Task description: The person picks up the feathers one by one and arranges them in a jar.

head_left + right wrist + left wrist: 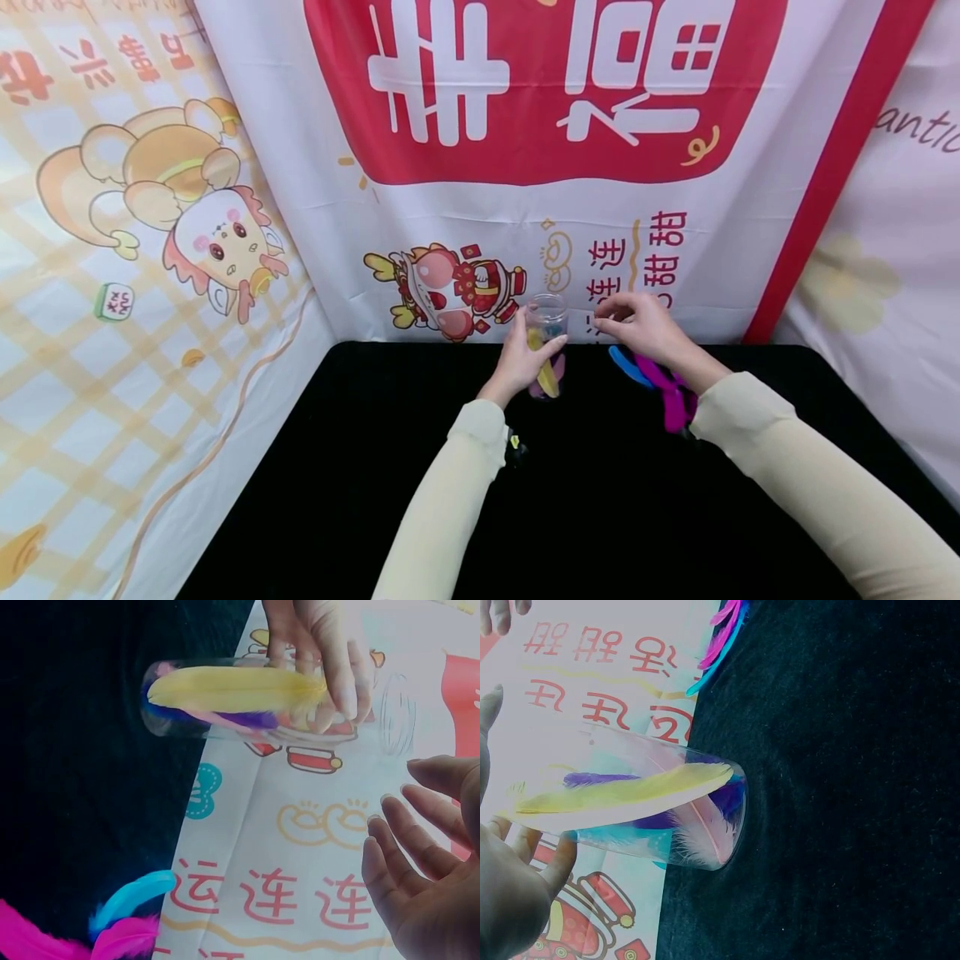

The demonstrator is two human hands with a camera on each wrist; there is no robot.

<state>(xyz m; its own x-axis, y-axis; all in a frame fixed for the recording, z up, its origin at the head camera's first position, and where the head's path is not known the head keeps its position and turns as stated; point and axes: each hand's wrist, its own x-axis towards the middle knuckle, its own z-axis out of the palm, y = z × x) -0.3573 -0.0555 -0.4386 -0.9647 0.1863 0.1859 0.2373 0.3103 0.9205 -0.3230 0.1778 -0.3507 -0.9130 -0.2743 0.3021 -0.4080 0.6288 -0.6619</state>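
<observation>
A clear jar (547, 311) stands near the back edge of the black table, its mouth uncovered. Inside are several feathers: a yellow feather (630, 795), a pink feather (705, 832) and purple and blue ones. My left hand (521, 354) grips the jar from the side, thumb across its front. To the right of the jar's mouth, my right hand (427, 855) hovers with loosely bent fingers and nothing between them. Below that hand lie loose feathers, among them a blue feather (630, 367) and magenta feathers (675, 404).
A printed white and red cloth (465, 208) hangs right behind the table's back edge. Another patterned cloth (150, 350) covers the left side. The black tabletop (585, 517) stretches in front of the jar. Wrist gear (514, 446) shows under the left sleeve.
</observation>
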